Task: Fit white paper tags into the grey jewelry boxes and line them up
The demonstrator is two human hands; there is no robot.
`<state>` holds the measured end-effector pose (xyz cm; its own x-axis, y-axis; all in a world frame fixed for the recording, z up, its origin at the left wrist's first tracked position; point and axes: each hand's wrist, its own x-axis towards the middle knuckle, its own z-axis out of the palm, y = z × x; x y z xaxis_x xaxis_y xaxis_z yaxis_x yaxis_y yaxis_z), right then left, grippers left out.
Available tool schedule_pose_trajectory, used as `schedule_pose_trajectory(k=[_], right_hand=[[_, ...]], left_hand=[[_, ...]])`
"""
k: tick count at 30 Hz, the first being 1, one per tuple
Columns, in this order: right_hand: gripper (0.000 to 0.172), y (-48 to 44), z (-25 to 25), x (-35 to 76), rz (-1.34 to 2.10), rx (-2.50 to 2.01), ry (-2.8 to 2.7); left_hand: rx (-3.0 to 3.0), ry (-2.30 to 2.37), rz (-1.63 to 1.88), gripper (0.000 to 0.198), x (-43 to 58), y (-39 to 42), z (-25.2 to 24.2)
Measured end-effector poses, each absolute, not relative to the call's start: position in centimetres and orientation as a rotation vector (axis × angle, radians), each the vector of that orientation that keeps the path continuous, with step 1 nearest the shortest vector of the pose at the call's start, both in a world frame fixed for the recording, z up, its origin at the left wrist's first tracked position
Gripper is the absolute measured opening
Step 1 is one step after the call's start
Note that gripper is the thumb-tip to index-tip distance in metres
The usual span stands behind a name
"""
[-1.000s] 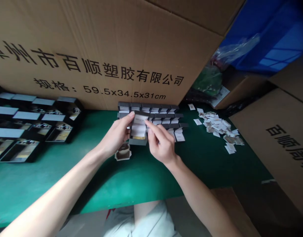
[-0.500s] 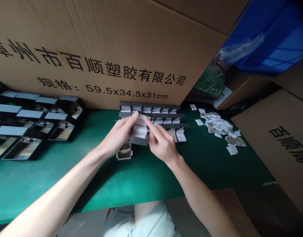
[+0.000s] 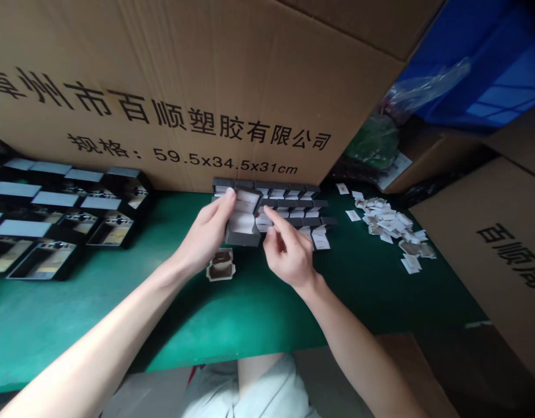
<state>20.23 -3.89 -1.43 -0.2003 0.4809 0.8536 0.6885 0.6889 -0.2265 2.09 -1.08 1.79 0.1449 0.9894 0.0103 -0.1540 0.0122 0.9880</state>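
My left hand (image 3: 206,232) grips a small dark grey jewellery-type box (image 3: 245,237) by its left side. Its lid is raised, showing a white lining with faint print inside the lid. Just right of that box, my right hand (image 3: 290,252) has its index finger stretched out and the other fingers curled; nothing shows in it. Below the held box, a small pale-edged insert piece (image 3: 220,270) with a brown hollow lies on the green table (image 3: 198,325). Behind my hands stand rows of similar grey boxes (image 3: 297,204) with raised lids, partly hidden.
A pile of small white pieces (image 3: 386,219) lies to the right. Larger black boxes (image 3: 36,255) with pale-topped lids stand at the left. A big cardboard carton (image 3: 184,69) forms the back wall; another carton (image 3: 489,232) and a blue bin (image 3: 480,87) are at the right.
The held box has moved slightly up and left with my left hand. My right index finger has come away from inside the lid. More of the insert piece shows.
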Motion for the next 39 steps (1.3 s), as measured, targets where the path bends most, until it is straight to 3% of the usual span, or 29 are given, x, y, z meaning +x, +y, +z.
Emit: schedule_pose_trajectory(k=[7,14,20,27,39], right_hand=[[0.019,-4.4,-1.3,19.6,-0.138,-0.839,-1.955],[0.021,-5.3,-2.1,18.4,0.057,-0.880,-2.270],[0.034,-5.7,-2.4,18.1,0.293,-0.957,-2.386],[0.020,-5.7,-2.7,17.8,0.404,-0.966,-2.322],[0.027,-5.7,-2.1,18.0,0.564,-1.031,-2.264]], left_hand=[[0.890,0.934,1.349,0.051,2.2,-0.6,3.3],[0.813,0.950,1.375,0.043,2.4,-0.7,3.7],[0.808,0.929,1.378,0.043,2.5,-0.7,3.6],[0.835,0.923,1.385,0.042,2.4,-0.7,3.3],[0.877,0.906,1.361,0.043,2.3,-0.7,3.3]])
